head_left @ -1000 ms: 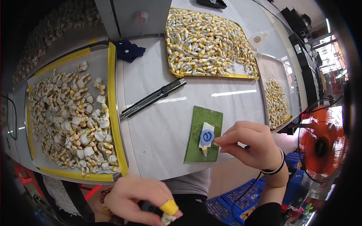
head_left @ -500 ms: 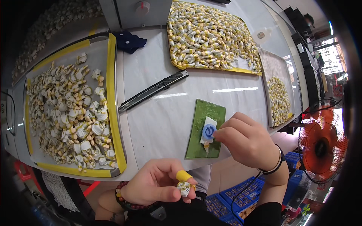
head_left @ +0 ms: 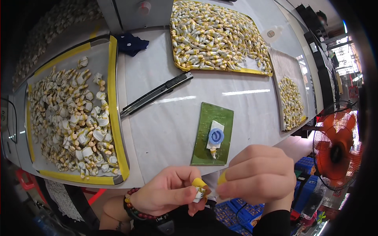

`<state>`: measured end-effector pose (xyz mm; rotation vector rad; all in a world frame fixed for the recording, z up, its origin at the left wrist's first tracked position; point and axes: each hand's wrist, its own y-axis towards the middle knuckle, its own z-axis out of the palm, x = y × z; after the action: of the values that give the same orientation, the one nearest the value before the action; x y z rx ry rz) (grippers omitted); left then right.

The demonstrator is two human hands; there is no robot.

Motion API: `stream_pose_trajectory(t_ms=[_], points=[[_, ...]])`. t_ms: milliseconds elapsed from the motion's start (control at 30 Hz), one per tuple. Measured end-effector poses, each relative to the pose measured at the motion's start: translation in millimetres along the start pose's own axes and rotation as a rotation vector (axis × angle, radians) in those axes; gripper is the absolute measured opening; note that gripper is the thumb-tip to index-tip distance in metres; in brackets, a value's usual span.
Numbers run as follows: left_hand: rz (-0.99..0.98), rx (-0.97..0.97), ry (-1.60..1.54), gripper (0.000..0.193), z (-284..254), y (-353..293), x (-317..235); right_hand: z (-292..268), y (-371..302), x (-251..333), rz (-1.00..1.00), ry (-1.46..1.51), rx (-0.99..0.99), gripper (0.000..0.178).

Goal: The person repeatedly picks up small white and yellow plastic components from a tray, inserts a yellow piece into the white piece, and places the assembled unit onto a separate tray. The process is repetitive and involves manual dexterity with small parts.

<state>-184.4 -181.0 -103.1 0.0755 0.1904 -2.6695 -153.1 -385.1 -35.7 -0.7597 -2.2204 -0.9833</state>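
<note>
My left hand (head_left: 167, 193) pinches a small white and yellow figurine piece (head_left: 199, 194) between thumb and fingers, low in front of me. A yellow finger cover (head_left: 199, 183) shows on one of its fingers. Close to the right of that piece is my right hand (head_left: 260, 173), fingers curled and pressed together. Yellow shows at its fingertips, and whatever they grip is hidden. Beyond the hands a green rectangular plate (head_left: 202, 125) lies on the table. On it rest a white strip (head_left: 216, 124), a round blue ring-shaped piece (head_left: 216, 136) and a small yellow-and-white part (head_left: 213, 152).
A yellow-edged tray (head_left: 123, 157) of white figurine pieces stands left. Another tray (head_left: 258, 72) of small yellow-and-white parts is at the back, a smaller one (head_left: 278, 98) at right. A black utility knife (head_left: 157, 92) lies between. An orange fan (head_left: 336, 145) stands right.
My right hand has left the blue piece on the green plate and come down toward me, beside the left hand. The left hand still holds the figurine piece.
</note>
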Motion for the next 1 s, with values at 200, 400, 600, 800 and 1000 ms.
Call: stream_pose_trajectory(t_ms=[200,400,600,800,1000], points=[[-0.07,-0.012,-0.048,0.024,0.7,1.6,1.3,-0.2,7.9,6.0,-0.086,-0.121,0.136,0.012],[-0.078,-0.016,-0.036,0.021,3.4,3.1,1.5,0.6,7.0,1.1,-0.169,-0.087,0.176,0.015],[-0.045,-0.029,0.067,0.019,3.4,2.1,-2.1,-3.1,7.1,6.6,-0.111,-0.072,0.189,0.014],[0.444,-0.18,0.562,0.03,18.4,1.2,4.8,3.6,1.6,23.8,0.157,0.062,-0.001,0.01],[0.626,-0.15,0.949,0.021,20.5,0.6,-1.9,-1.2,-4.4,15.2,-0.072,-0.009,0.045,0.009]])
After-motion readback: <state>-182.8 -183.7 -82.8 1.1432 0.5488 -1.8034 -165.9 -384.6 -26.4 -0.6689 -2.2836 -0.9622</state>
